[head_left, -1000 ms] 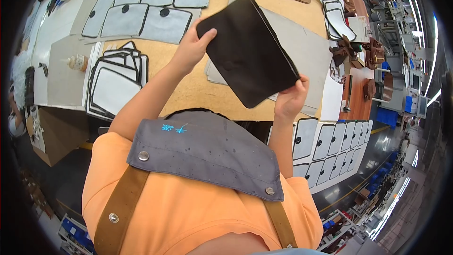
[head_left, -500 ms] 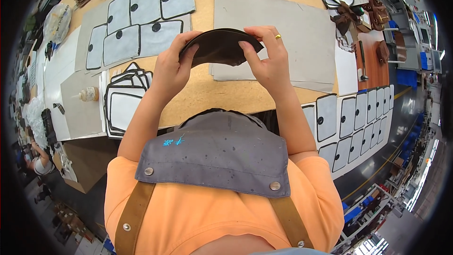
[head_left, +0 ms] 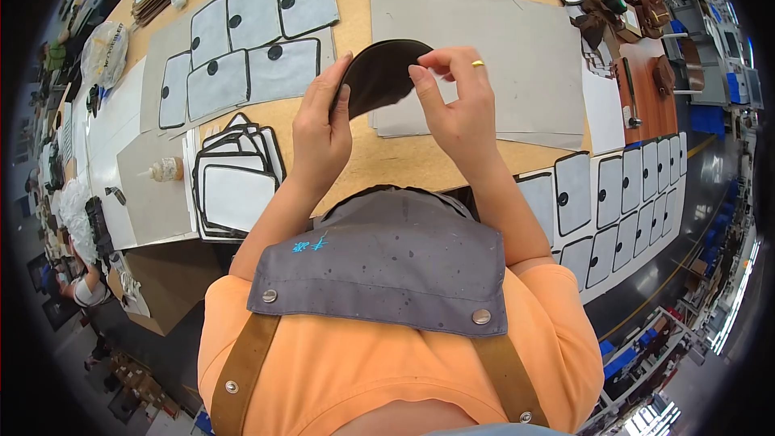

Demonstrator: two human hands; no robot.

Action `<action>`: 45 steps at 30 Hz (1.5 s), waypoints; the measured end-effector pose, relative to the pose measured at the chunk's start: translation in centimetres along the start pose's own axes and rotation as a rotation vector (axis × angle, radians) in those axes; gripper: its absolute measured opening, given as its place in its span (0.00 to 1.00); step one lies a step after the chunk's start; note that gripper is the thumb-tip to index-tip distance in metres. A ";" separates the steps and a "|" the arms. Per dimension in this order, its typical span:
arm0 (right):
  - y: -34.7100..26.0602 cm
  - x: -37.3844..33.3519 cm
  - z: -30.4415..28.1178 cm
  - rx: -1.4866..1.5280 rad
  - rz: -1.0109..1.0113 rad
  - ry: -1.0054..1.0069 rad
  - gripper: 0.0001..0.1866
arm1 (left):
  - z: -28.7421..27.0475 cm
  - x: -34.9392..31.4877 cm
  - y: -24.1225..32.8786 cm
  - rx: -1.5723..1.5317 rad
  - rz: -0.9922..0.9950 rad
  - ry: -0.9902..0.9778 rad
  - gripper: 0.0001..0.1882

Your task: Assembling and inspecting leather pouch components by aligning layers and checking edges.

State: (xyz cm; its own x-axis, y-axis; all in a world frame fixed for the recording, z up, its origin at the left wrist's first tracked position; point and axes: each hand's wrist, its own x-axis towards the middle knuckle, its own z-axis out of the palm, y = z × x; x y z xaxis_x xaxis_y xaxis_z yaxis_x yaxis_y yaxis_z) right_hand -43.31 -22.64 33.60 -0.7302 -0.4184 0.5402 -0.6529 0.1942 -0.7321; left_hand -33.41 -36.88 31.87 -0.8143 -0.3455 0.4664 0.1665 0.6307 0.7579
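Note:
A dark brown, leather-like panel [head_left: 379, 73] is held bowed above the table, its upper edge curving in an arc. My left hand [head_left: 324, 109] grips its left side, thumb on the near face and fingers behind. At the right edge, the thumb and index finger of my right hand [head_left: 456, 101] come together in a pinch; the other fingers are curled, and a ring sits on one. How much of the edge lies inside that pinch is hard to see. Beneath and behind the panel lie large grey sheets [head_left: 500, 64] on the tan tabletop [head_left: 355, 160].
White dark-edged panels with black dots [head_left: 252, 8] lie at the far left. Nearer stands a pile of similar panels without dots [head_left: 238, 198], with a glue-like bottle [head_left: 168, 169] beside it. More dotted panels [head_left: 573, 194] line a board at right, below a hammer-like tool [head_left: 630, 97].
The panel has swung from a wide arch to a steeper tilt. My left hand has moved right, closer to my right hand, whose fingers have shifted along the right edge.

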 end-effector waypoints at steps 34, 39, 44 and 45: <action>1.6 -0.2 -4.2 0.354 0.221 -0.620 0.07 | -4.6 4.1 1.8 -0.179 -0.220 -0.644 0.07; 1.1 -0.1 -4.1 0.259 0.179 -0.555 0.08 | -4.1 3.8 2.5 -0.064 -0.197 -0.524 0.05; 0.2 -0.5 -3.1 0.155 0.063 -0.330 0.06 | -3.7 3.3 3.2 0.045 -0.073 -0.413 0.03; 0.0 -0.5 -3.0 0.163 0.063 -0.327 0.06 | -3.7 3.3 3.3 0.085 -0.051 -0.399 0.03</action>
State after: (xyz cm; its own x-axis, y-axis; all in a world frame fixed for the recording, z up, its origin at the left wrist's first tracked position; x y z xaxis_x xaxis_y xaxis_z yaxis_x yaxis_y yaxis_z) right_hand -43.54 -19.71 34.56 -0.6476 -0.6767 0.3502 -0.5488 0.0955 -0.8305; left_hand -33.51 -38.55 37.59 -0.9750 -0.0915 0.2026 0.0873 0.6805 0.7275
